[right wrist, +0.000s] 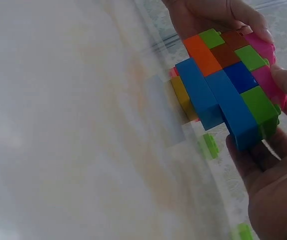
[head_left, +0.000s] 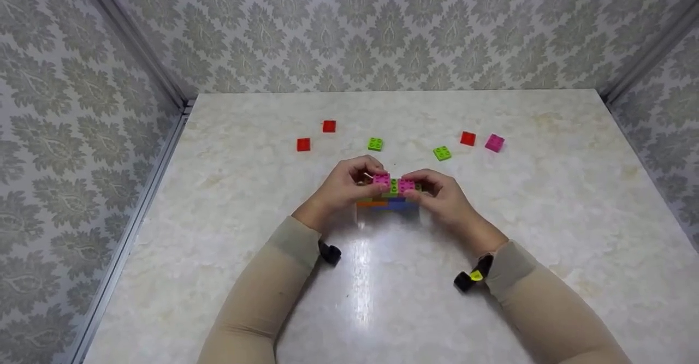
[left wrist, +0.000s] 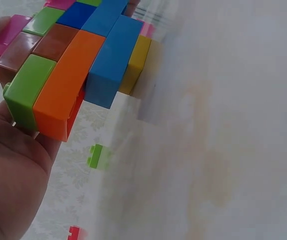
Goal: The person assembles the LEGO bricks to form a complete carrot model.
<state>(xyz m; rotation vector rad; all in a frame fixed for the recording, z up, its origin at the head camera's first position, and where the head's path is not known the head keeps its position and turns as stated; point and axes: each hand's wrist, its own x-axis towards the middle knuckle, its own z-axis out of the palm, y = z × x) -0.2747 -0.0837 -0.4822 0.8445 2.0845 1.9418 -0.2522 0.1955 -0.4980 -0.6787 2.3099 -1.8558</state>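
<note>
Both hands are at a small wall of toy building bricks [head_left: 401, 204], joined in rows of several colours. My left hand [head_left: 344, 181] grips its left end, thumb and fingers around the pink brick [head_left: 381, 180] on top. At the other end, the right hand [head_left: 445, 195] holds the second pink brick [head_left: 406, 185] between thumb and fingers. A light green brick [head_left: 394, 186] sits between the pink ones. The wrist views show orange [left wrist: 68, 80] and blue bricks [right wrist: 198, 92] lower down, with a yellow brick [right wrist: 183, 100] at the bottom. Fingers partly hide both ends.
Loose bricks lie farther back on the pale marbled table [head_left: 218, 244]: red ones [head_left: 303, 144] at left, light green ones [head_left: 375, 144] in the middle, another red brick [head_left: 468, 138] and a pink brick [head_left: 495, 143] at right. Patterned panels [head_left: 382, 31] enclose the table's back and sides.
</note>
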